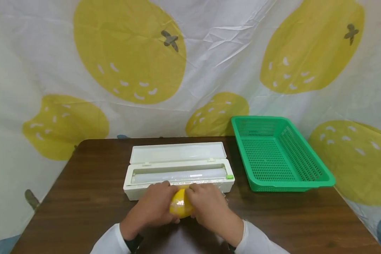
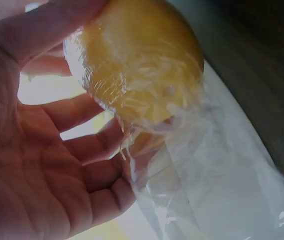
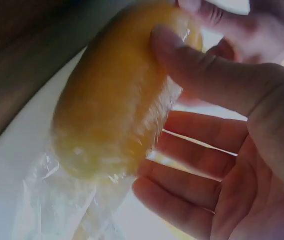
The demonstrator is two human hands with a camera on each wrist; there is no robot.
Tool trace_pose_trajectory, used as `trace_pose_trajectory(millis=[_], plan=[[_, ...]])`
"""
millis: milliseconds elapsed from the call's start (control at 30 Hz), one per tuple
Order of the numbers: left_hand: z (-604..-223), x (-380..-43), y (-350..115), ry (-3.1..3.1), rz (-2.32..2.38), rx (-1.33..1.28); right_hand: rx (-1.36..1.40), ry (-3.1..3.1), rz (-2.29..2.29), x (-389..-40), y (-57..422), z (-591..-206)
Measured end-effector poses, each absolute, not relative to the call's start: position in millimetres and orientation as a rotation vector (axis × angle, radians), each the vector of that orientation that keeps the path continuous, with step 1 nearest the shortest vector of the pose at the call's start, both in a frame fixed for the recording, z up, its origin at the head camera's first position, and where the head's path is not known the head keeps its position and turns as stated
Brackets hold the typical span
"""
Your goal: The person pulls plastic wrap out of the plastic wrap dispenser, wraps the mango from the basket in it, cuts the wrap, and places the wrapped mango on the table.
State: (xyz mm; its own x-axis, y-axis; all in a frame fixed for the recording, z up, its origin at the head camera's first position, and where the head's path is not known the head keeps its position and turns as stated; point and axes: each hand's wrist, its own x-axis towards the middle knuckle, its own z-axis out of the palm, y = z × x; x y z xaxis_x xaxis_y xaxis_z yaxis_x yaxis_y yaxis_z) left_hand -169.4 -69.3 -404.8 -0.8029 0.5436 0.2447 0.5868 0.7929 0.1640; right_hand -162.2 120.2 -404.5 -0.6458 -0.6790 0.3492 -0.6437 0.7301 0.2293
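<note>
A smooth yellow oval fruit, its exact kind unclear, is covered in clear plastic wrap. Between thumb and fingers, my left hand holds it on one side. On the other side my right hand grips it, the thumb pressed on the wrapped skin and the fingers behind, as the right wrist view shows. A loose length of film trails off the fruit in both wrist views. Just beyond the hands stands a white wrap dispenser, lid raised, with a roll of film inside.
A green slotted basket stands at the right of the dark wooden table. On the dispenser's right end sits a small green slider. A cloth with yellow fruit prints hangs behind the table.
</note>
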Motion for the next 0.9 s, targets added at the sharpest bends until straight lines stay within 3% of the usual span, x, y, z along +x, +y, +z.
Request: trace_pose_trajectory(millis=[433, 900], plan=[[-404.6, -163.6, -65.6, -2.835, -0.489, -0.836, 1.054, -2.294, -0.243, -164.7, 118.6, -417.6], [-411.9, -141.1, -45.7, -2.609, 0.058, -0.659, 1.131, -2.558, -0.133, -177.2, 121.7, -399.6]])
